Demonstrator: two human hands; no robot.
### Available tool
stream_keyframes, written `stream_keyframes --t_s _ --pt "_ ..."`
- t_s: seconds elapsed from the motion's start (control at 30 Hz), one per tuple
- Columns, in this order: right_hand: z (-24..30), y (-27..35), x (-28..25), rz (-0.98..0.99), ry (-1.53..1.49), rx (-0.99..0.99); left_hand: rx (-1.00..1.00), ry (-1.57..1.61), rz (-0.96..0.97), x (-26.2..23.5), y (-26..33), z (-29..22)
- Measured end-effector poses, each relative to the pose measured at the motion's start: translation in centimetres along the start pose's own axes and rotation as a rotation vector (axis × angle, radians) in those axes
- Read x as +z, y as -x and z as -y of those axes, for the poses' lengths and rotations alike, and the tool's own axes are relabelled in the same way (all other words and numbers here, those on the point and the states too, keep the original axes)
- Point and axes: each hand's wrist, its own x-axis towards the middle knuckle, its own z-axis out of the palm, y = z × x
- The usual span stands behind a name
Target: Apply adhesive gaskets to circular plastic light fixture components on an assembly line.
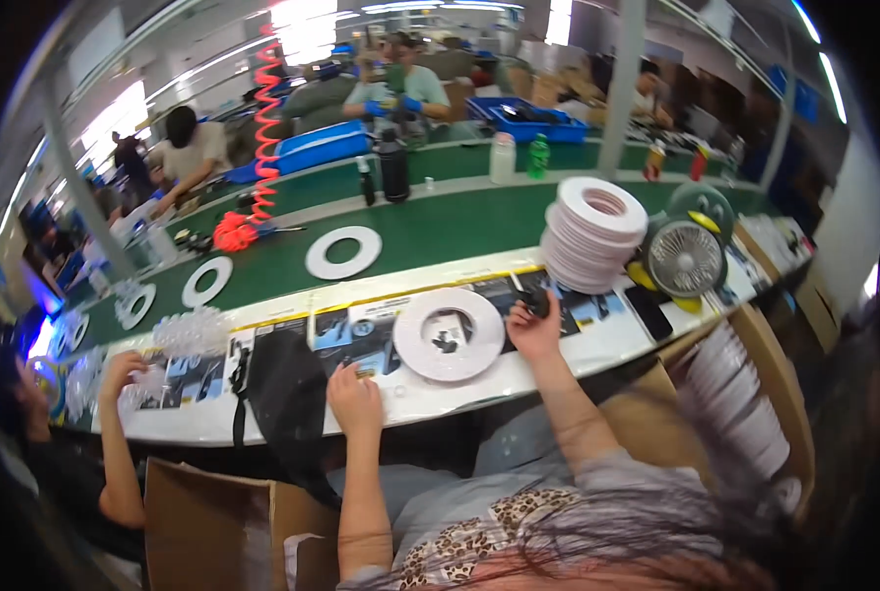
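Note:
My right hand [535, 330] is closed round a small black part [532, 301], just right of a flat white ring [409, 345] lying on the bench. Through the ring's hole show dark shapes, perhaps print on the sheet below. To the ring's left is my left hand [355, 399], its fingers curled together above the bench's near edge; whether they hold something small I cannot make out. A tall stack of white rings [589, 246] stands beyond my right hand. Beside my left hand, a black cloth-like piece [287, 389] hangs over the edge.
A green belt [440, 225] carries a white ring [344, 233] and others further left. Right of the stack are a small fan [687, 258] and a dark phone [649, 312]. Cardboard boxes [208, 512] flank me. A co-worker's hand [123, 374] is at left near clear plastic parts [192, 331].

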Motion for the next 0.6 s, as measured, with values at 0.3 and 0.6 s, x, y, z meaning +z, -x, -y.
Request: stream_keyframes --t_s 0.3,0.6 --pt "1.1 1.2 0.1 -0.02 -0.063 -0.013 -0.024 0.045 0.111 0.7 0.0 -1.1" --pt "0.4 1.8 0.9 -0.053 -0.091 -0.004 -0.116 0.125 0.145 0.0 -0.4 -1.4"
